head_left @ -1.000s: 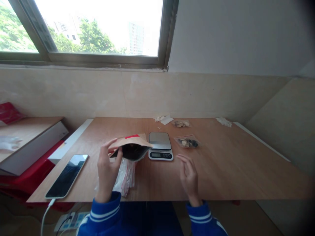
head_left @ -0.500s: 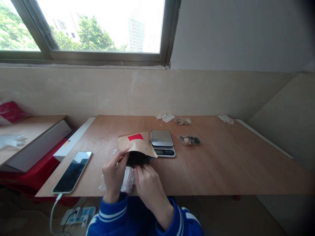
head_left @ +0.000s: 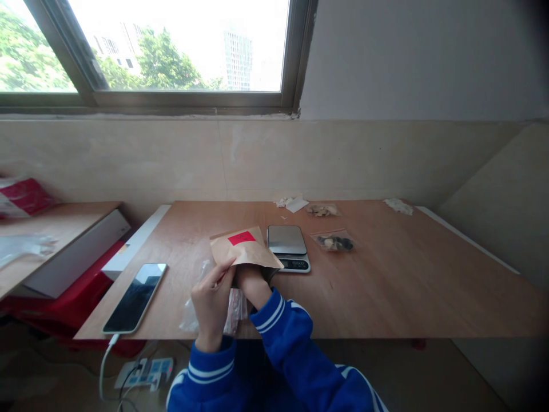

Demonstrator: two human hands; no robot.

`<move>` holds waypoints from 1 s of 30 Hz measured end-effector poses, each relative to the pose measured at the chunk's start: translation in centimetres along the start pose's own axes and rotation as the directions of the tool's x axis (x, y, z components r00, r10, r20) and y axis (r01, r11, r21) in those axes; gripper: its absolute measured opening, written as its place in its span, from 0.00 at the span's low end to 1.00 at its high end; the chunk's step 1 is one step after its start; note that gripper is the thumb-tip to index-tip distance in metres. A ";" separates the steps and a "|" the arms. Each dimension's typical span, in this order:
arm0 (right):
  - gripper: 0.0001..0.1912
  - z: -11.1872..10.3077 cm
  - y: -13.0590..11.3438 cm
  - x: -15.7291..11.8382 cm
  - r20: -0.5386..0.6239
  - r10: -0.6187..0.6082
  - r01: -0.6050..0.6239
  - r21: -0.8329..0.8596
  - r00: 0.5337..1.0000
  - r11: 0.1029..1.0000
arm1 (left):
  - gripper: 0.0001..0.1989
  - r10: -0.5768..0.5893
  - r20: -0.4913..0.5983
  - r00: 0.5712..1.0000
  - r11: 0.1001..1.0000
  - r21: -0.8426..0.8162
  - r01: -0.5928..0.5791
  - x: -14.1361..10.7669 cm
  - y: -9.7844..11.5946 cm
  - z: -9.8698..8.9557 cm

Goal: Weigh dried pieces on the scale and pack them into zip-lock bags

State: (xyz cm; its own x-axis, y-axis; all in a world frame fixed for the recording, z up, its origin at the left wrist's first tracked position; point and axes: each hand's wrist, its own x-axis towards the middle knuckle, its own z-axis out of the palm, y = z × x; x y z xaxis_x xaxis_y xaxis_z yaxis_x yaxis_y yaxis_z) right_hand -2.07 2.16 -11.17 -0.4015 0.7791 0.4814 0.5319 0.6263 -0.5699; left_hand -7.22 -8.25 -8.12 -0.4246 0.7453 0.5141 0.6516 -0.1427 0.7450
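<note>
Just left of the scale, partly covering its front corner from this view, the brown paper bag was held up with its mouth toward the person. A second earlier the right hand had been half open in front of the scale, to the right, apart from the bag; half a second later its fingers were at the bag's mouth, and now it had gone inside nearly to the wrist. The bag's face, with its red label, showed more fully than it did a second before (then the label was only a thin strip). The left hand had its thumb and fingers closed on the rim, as it did in both earlier views.

Hidden by the bag, the right hand's fingers could not be seen, so whether they were spread or gripping something could not be told. The bag's contents were hidden too, and the digits on the scale's display were too small to read. Clear plastic bags in front of the scale, to the left, were partly blocked by the left hand. Right of the scale, a zip bag held dark and pale pieces, hard to identify.
</note>
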 end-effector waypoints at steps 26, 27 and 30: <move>0.20 -10.2 -4.1 -5.3 0.023 0.034 -0.032 -0.085 0.999 0.996 | 0.09 -0.001 -0.072 0.997 1.000 0.028 0.003 2.3 1.1 0.5; 0.19 -10.3 -3.9 -5.7 -0.011 0.021 -0.022 -0.074 1.000 0.997 | 0.09 -0.006 -0.065 0.998 1.000 0.022 0.007 2.4 1.2 0.5; 0.19 -10.1 -3.2 -6.8 -0.128 -0.050 0.046 -0.037 0.991 0.998 | 0.08 -0.025 -0.045 0.999 1.000 0.017 0.026 2.8 1.3 0.5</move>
State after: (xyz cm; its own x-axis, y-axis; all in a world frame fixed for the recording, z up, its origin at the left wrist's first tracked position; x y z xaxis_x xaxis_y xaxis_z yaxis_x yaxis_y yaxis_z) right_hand 6.48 -5.37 -5.92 -0.3293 0.7370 0.5903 0.5399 0.6598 -0.5226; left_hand -7.25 -6.06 -5.93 -0.4688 0.7182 0.5142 0.6509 -0.1127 0.7508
